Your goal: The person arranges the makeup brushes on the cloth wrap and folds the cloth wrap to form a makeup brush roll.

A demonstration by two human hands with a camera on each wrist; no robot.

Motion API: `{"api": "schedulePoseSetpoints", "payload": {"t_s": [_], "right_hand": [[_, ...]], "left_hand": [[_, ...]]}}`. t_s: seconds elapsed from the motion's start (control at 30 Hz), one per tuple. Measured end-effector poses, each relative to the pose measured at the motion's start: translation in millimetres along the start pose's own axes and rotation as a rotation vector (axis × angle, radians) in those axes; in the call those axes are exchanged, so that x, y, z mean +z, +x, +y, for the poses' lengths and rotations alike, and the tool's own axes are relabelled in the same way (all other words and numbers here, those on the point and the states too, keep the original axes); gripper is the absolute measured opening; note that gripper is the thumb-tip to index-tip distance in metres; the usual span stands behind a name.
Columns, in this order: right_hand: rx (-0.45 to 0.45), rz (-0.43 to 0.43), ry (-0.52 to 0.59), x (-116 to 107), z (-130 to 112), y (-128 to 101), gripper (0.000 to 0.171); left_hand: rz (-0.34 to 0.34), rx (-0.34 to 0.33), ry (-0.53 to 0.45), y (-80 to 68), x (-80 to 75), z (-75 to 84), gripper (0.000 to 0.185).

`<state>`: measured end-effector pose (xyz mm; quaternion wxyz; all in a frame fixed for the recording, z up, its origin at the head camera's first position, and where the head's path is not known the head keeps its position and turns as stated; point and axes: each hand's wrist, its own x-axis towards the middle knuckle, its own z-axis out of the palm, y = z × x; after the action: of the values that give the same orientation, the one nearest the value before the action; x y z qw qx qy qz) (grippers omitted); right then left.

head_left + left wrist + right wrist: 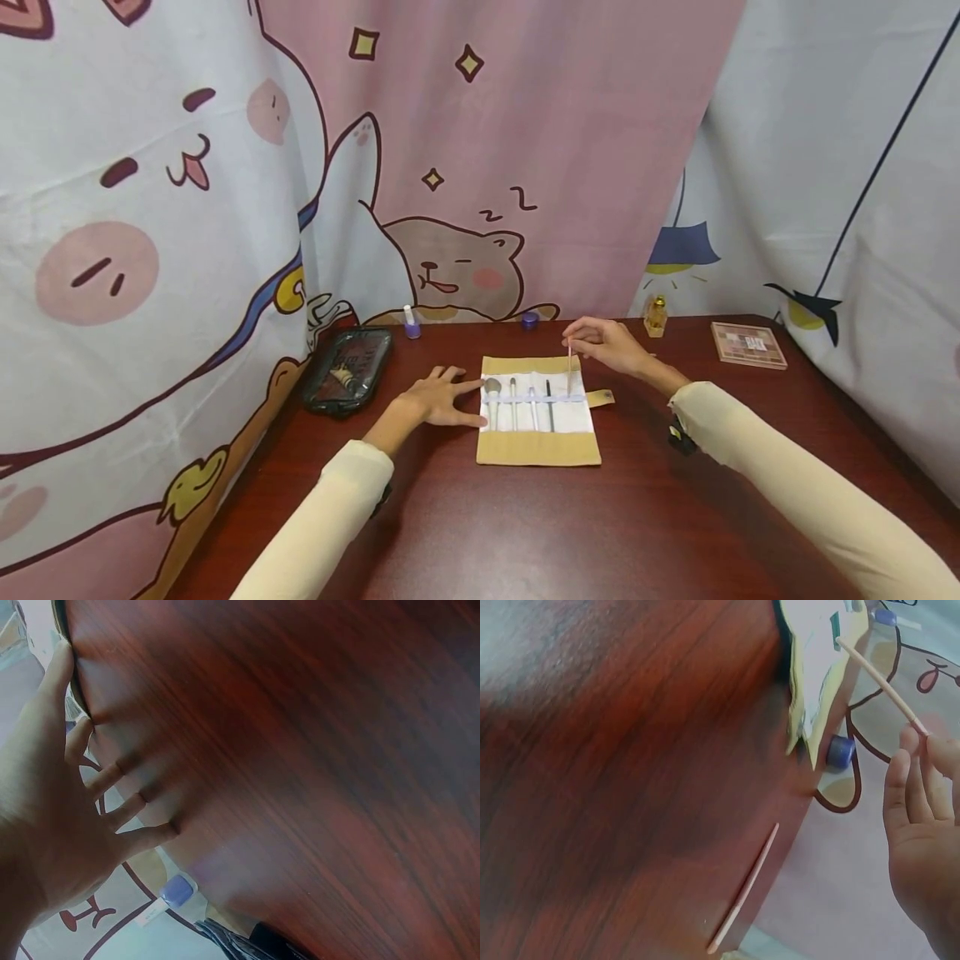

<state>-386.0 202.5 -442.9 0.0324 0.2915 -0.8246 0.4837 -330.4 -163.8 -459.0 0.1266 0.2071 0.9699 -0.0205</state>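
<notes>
Right hand (609,344) pinches a thin pink brush (569,367) by its top end, above the open roll-up pouch (538,446) | brush looks light, stiff, slim, best pinched near an end | long axis near upright, free tip pointing down at the pouch's elastic band | left hand (438,398), fingers spread flat, steadies the pouch's left edge on the table (525,533).

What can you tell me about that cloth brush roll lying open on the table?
The brush roll is a flat rectangle of tan cloth with a white inner panel, spread open on the dark red wooden table. A pale elastic band crosses the panel and keeps four brushes side by side. A small tan tab sticks out on one side. The left hand rests flat on the table with its fingertips at the roll's edge. The right hand pinches a thin pink stick upright above the far corner.
</notes>
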Motion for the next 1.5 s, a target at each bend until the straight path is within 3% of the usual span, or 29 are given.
{"api": "schedulePoseSetpoints", "payload": {"t_s": [0.57, 0.8, 1.23, 1.5], "right_hand": [[-0.022, 0.039, -0.025, 21, 12, 8, 0.013], [-0.008, 0.033, -0.117, 24, 15, 6, 0.011], [0.057, -0.105, -0.114, 30, 17, -10, 0.017], [0.064, -0.133, -0.192, 33, 22, -16, 0.016]], "left_hand": [[0.022, 0.020, 0.010, -7.7, -6.9, 5.5, 0.091], [0.023, 0.010, 0.010, -6.3, -7.5, 6.1, 0.090], [0.012, 0.007, 0.002, -8.3, -4.9, 5.6, 0.090], [0.011, 0.009, -0.004, -8.3, -3.7, 3.5, 0.090]]}}
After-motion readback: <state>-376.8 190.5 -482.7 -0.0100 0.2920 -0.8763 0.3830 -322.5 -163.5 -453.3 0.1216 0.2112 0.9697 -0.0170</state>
